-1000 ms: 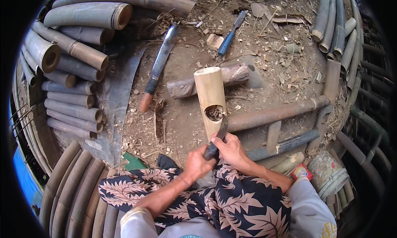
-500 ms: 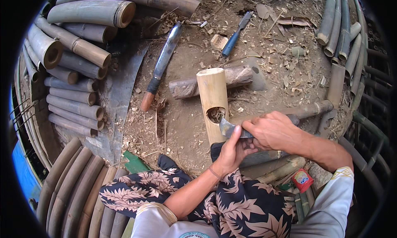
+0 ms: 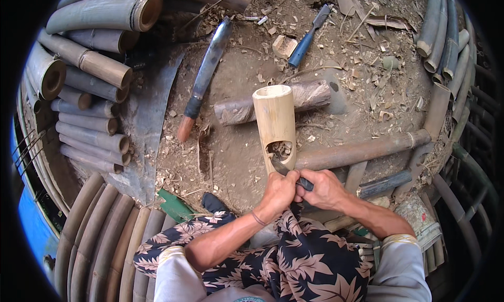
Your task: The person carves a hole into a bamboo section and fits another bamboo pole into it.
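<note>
A pale, peeled bamboo tube [image 3: 274, 113] stands tilted before me, its round end raised and a hole cut in its side. Curly shavings [image 3: 282, 148] lie inside that hole. A knife [image 3: 280, 167] has its blade at the hole's near edge. Its dark handle end shows between my two hands. My right hand [image 3: 323, 189] is closed around the handle. Closed beside it, my left hand [image 3: 281, 190] grips the knife near the blade; its exact hold is partly hidden. The tube's lower end disappears behind my hands.
A log [image 3: 236, 112] lies behind the tube. Farther off are a long machete [image 3: 210, 65] and a blue-handled chisel [image 3: 304, 44]. Bamboo pieces are stacked at the left [image 3: 92, 139] and right [image 3: 436, 29]. A bamboo pole [image 3: 362, 149] runs rightward from the tube. Chips litter the dirt floor.
My right hand has come down and left, beside my left hand. The knife has turned, its blade now at the hole's near edge. My left hand has shifted slightly left.
</note>
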Demonstrator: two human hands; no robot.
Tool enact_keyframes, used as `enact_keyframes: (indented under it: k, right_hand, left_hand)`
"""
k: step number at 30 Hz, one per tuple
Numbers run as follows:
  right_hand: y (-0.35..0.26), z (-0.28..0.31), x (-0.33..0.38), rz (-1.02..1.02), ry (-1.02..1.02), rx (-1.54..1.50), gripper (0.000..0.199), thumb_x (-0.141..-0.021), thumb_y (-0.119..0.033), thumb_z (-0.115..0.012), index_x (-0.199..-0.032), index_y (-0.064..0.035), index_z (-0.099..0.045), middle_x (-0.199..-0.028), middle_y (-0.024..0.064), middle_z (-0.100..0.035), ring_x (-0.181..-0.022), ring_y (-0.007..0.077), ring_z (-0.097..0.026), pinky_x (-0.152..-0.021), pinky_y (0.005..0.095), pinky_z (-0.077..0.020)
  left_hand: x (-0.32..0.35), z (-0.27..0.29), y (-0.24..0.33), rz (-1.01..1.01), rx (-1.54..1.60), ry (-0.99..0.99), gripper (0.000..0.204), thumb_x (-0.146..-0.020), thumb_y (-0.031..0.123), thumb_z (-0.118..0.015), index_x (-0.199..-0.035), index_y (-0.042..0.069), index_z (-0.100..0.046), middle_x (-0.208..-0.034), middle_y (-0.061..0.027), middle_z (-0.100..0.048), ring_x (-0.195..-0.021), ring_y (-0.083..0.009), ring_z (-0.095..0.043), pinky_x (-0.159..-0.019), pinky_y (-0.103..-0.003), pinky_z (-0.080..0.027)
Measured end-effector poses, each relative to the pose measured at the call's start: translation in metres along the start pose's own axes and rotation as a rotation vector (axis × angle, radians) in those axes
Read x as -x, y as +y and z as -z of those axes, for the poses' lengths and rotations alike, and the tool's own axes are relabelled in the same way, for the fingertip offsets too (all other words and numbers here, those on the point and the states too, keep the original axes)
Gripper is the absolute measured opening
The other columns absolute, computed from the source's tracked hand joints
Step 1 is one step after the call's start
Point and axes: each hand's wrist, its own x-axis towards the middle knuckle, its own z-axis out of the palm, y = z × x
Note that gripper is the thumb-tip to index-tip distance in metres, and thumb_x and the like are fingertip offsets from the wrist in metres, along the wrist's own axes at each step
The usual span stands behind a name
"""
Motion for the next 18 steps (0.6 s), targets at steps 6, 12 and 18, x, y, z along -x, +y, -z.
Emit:
enact_keyframes:
  k: [6, 12, 18]
  right_hand:
    - [-0.011, -0.075, -0.007, -0.057, 0.315, -0.305, 0.017, -0.084, -0.012, -0.061, -0.095, -0.001, -0.056, -0.08, 0.0199, -0.068, -0.08, 0.0406, -0.068, -0.071, 0.0449, -0.0525]
    - [-0.003, -0.075, -0.008, 0.015, 0.318, -0.264, 0.024, -0.085, -0.017, -0.065, -0.101, -0.0027, -0.055, -0.086, 0.023, -0.066, -0.081, 0.0434, -0.065, -0.072, 0.0483, -0.0506]
    - [0.003, 0.019, -0.001, 0.243, 0.306, 0.473, 0.03, -0.077, -0.015, -0.072, -0.102, -0.0065, -0.056, -0.08, 0.0175, -0.067, -0.071, 0.0376, -0.067, -0.059, 0.0476, -0.0532]
  left_hand:
    - [-0.006, 0.038, 0.031, -0.031, -0.522, -0.051, 0.047, -0.085, 0.025, -0.046, -0.057, -0.01, -0.063, -0.051, -0.0183, -0.06, -0.046, -0.0247, -0.062, -0.052, -0.038, -0.053]
    - [-0.009, 0.04, 0.031, -0.107, -0.577, -0.008, 0.047, -0.087, 0.025, -0.046, -0.06, -0.01, -0.063, -0.052, -0.0172, -0.061, -0.046, -0.0252, -0.062, -0.052, -0.039, -0.052]
    - [-0.012, -0.021, 0.005, -0.333, 0.006, -0.01, 0.052, -0.098, 0.036, -0.046, -0.067, -0.004, -0.058, -0.057, -0.0067, -0.056, -0.047, -0.0166, -0.053, -0.047, -0.032, -0.045]
